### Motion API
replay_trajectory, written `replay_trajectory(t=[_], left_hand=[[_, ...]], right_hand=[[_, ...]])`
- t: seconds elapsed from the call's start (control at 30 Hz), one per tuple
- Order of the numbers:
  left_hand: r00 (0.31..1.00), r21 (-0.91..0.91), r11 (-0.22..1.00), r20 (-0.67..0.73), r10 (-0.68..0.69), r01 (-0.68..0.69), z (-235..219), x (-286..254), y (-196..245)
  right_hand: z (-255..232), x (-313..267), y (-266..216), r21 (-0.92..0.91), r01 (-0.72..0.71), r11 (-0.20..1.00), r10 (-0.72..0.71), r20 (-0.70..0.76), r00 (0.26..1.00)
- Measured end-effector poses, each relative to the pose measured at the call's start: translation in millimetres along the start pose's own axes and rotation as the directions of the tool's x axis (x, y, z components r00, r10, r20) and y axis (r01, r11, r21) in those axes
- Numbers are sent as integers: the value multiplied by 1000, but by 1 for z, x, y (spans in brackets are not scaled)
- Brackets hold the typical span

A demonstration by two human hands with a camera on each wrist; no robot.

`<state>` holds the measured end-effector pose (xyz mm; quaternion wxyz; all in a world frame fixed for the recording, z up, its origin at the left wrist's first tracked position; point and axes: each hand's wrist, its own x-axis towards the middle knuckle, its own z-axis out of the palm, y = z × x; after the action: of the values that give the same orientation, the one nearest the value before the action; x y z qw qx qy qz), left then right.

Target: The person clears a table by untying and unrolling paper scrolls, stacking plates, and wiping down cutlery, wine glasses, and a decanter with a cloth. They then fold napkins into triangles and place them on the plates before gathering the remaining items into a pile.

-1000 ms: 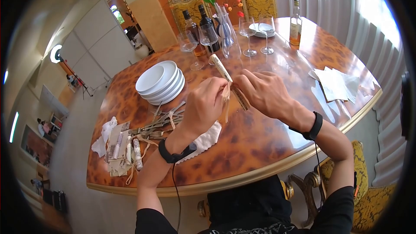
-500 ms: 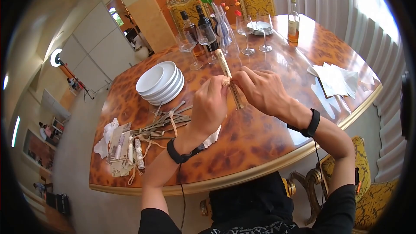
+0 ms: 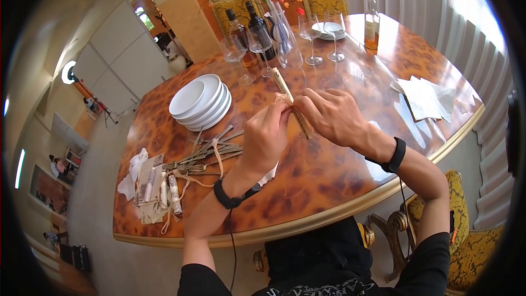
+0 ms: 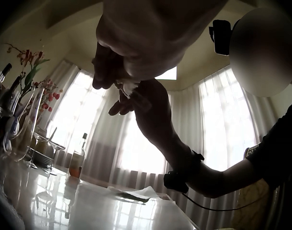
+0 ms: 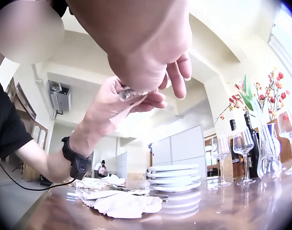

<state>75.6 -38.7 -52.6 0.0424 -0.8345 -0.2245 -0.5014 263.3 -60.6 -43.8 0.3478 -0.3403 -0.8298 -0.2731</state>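
Both hands are raised over the table around a slim patterned paper roll point(image 3: 280, 81), which tilts with its far end up and to the left. My left hand point(image 3: 266, 134) pinches a pale ribbon point(image 3: 282, 97) against the roll's side. Close beside it, my right hand point(image 3: 331, 112) grips the roll around its middle with curled fingers. One hollow end of the roll point(image 5: 129, 95) shows under the hands in the right wrist view. Similar rolls point(image 3: 175, 193) lie at the table's left on patterned sheets point(image 3: 147, 208), with loose ribbons around them.
Several forks and other cutlery point(image 3: 200, 156) lie left of my hands, before a stack of white plates point(image 3: 189, 101). Stemmed glasses point(image 3: 259, 38), dark bottles point(image 3: 256, 22) and a flower vase point(image 3: 285, 44) stand behind. White napkins point(image 3: 422, 101) lie at right, an amber bottle point(image 3: 372, 27) farther back.
The ribbon end that hung below my left hand has been drawn up and now bunches above the fingers at the roll. The hands stay close together around it.
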Motion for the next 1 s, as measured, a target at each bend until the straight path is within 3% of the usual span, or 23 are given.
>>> replay_trajectory(t=[0.2,0.27,0.37,0.43,0.47,0.67,0.73,0.9,1.0], left_hand=[[992,-57,991,-7,-123,123,9,-1,-1],[983,-75,981,-11,-182,180,9,-2,0],[972,-122,966,-26,-234,230,9,-3,-2],[952,-312,914,-78,-297,260,12,-6,-11],[951,-313,913,-80,-299,261,12,-7,-13],[955,-197,936,-3,-298,291,1,-6,-14],[991,-19,994,-73,-109,108,-2,-3,-12],[998,89,995,19,-52,50,-7,-5,-6],[999,124,992,42,-16,11,-7,-7,-7]], right_hand=[[7,-4,0,59,-58,997,57,15,998],[14,-5,-6,240,-272,932,284,-16,959],[21,-6,-7,325,-329,887,374,-87,923],[27,-7,-2,375,-375,848,426,-61,903],[28,-8,-1,425,-418,803,475,-32,879],[17,1,-17,351,-300,887,323,-8,946],[20,0,-17,350,-293,890,315,-8,949],[22,0,-12,331,-254,909,272,-7,962],[15,2,-14,193,-219,956,207,81,975]])
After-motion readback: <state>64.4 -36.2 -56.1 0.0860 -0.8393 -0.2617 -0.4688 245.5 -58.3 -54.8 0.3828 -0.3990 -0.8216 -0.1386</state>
